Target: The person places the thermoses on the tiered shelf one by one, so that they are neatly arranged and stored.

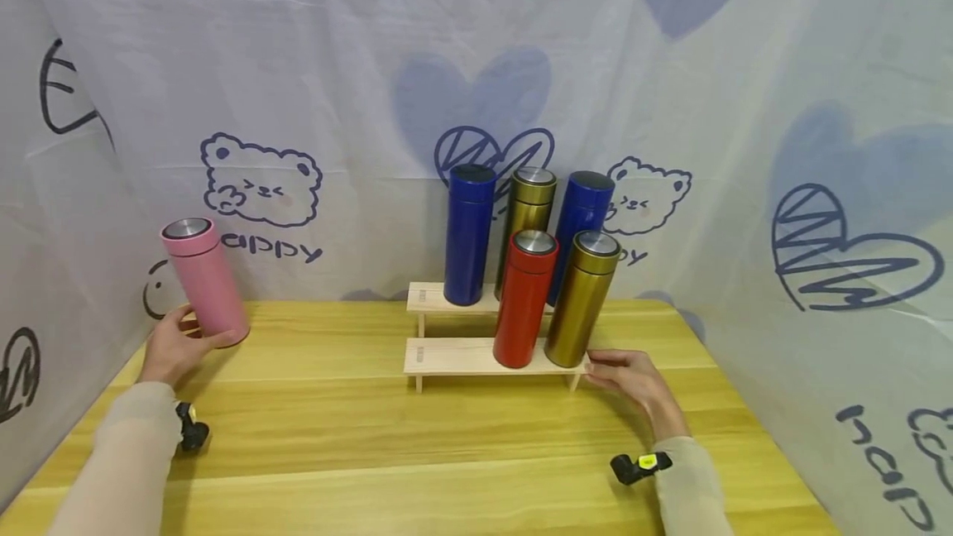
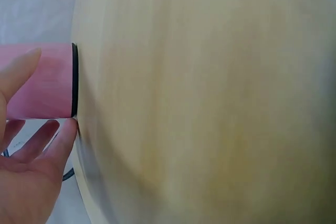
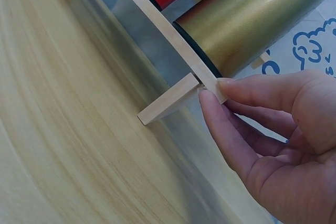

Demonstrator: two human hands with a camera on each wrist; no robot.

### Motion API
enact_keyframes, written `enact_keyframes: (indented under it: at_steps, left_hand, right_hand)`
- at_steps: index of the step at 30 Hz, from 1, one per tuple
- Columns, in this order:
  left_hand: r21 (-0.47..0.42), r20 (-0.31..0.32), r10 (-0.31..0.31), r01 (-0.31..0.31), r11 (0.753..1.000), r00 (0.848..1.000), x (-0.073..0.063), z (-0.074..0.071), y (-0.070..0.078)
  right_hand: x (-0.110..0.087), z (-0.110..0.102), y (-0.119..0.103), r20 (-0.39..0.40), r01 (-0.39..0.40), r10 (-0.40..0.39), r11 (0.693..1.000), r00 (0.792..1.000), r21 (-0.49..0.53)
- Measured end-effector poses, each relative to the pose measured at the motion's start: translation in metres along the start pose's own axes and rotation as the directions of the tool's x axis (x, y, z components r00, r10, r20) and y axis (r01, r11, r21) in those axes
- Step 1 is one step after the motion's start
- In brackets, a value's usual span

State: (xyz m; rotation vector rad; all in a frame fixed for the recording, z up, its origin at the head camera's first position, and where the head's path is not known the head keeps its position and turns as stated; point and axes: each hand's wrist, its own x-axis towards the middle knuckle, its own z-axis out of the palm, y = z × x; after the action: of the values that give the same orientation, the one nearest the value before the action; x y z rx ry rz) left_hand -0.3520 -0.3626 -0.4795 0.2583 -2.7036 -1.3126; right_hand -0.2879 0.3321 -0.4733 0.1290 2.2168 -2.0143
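Observation:
At the table's left side stands a pink thermos bottle (image 1: 211, 288) with a steel-topped lid. My left hand (image 1: 174, 347) holds it low, the thumb across its front and the fingers at its other side. In the left wrist view, the pink bottle's (image 2: 39, 81) dark base ring meets the table, with fingertips close to it. My right hand (image 1: 629, 379) pinches the right end of the lower wooden shelf (image 1: 450, 356) between thumb and finger. Beside that grip, a gold bottle (image 1: 583, 304) and a red bottle (image 1: 526, 300) stand on this shelf.
Behind is a higher wooden shelf (image 1: 435, 298), bearing a blue bottle (image 1: 470, 234), another gold bottle (image 1: 530, 198) and a second blue bottle (image 1: 586, 209). White printed cloth (image 1: 357, 64) encloses the wooden table (image 1: 387, 453) at the back and sides.

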Motion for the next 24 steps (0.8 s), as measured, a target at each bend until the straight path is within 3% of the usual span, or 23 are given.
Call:
enact_keyframes:
  at_steps: [6,14,24]
  left_hand:
    - [-0.024,0.023,-0.044,0.045,0.999,0.999,0.0031,-0.0022,0.0049]
    - [-0.032,0.001,-0.074,0.074,0.997,0.997,0.0027,-0.0025,0.006]
    - [0.053,-0.029,-0.001,0.002,0.999,1.0,-0.0038,-0.0071,0.0095]
  right_hand:
    - [0.0008,0.0013,-0.0012,-0.002,-0.001,0.001,1.0,1.0,-0.008]
    - [-0.0003,0.0031,-0.0021,0.0,0.007,-0.007,1.0,1.0,-0.001]
    - [0.001,0.002,-0.0011,-0.009,-0.002,0.002,1.0,1.0,0.003]
